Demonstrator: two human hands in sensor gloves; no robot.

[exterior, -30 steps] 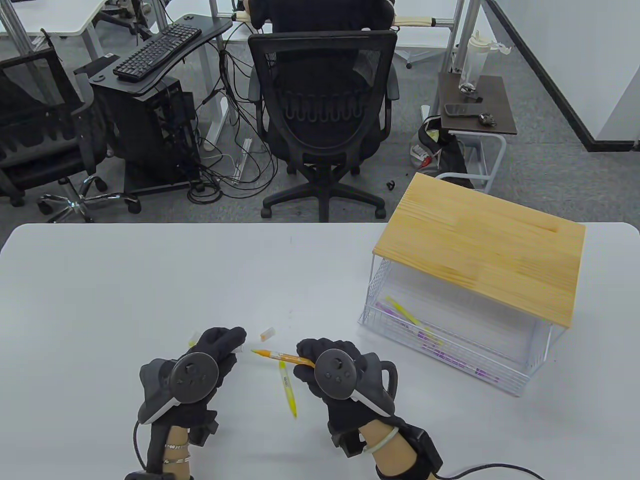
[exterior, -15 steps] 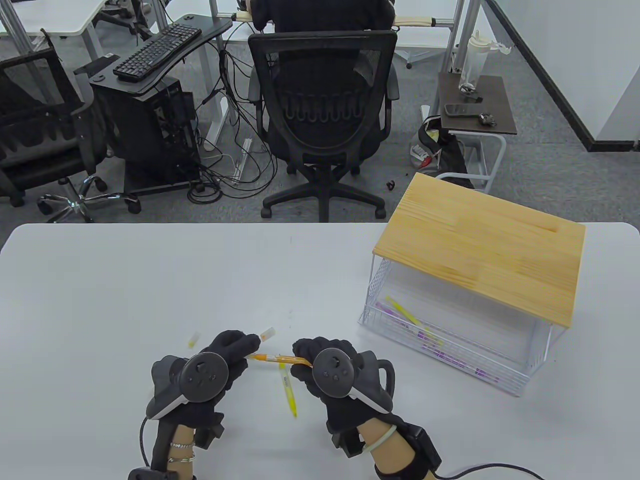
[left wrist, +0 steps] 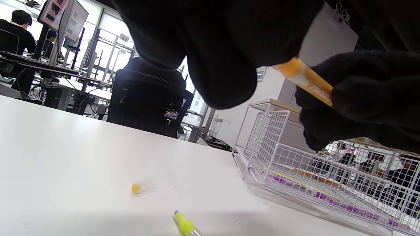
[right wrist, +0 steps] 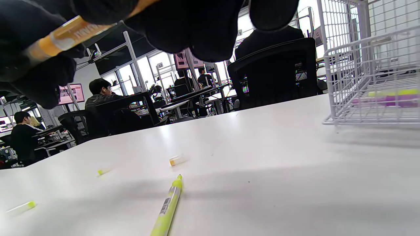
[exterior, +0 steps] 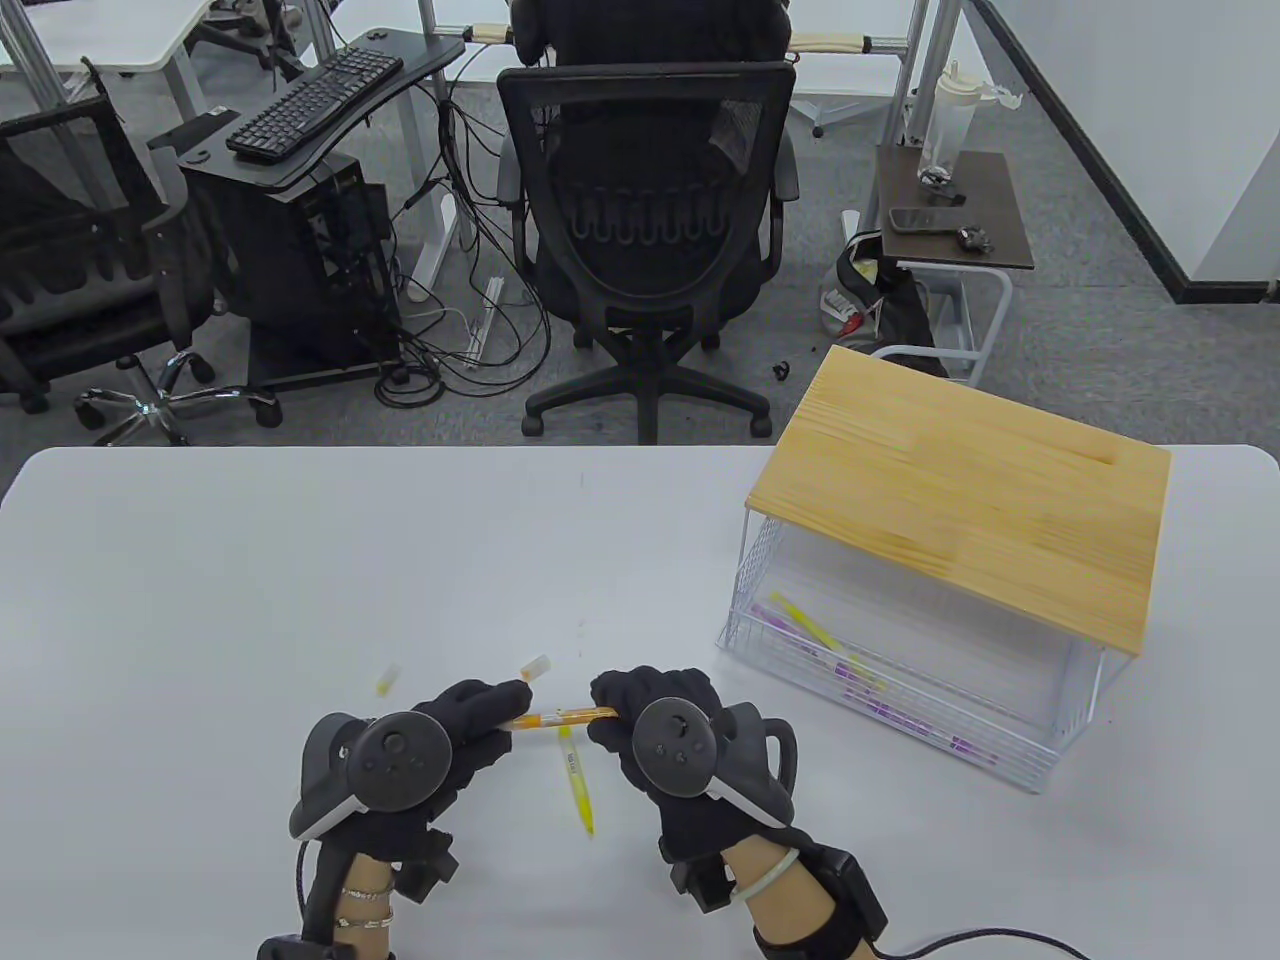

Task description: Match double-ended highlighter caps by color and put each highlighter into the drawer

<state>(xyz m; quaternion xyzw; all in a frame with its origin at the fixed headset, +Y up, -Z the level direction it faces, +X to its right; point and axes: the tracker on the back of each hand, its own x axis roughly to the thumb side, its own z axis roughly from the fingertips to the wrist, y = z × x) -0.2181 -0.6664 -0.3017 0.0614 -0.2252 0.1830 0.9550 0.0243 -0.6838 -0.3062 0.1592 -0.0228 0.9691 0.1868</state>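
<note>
On the white surface, the wire drawer under its wooden top sits at the right, holding purple and yellow highlighters. Both grips hold the orange highlighter above the near middle: right hand pinches its right end, left hand its left end. Beneath them lies a yellow highlighter, with an orange cap just beyond and a yellow cap to the left.

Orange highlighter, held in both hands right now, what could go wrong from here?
1. The left hand covers one end of the orange highlighter while the right hand grips the other; a skewed push could leave the cap loose.
2. The orange cap lies close by on the table and might get knocked away.
3. The uncapped yellow highlighter lies under the hands; its tip could mark the table.
</note>
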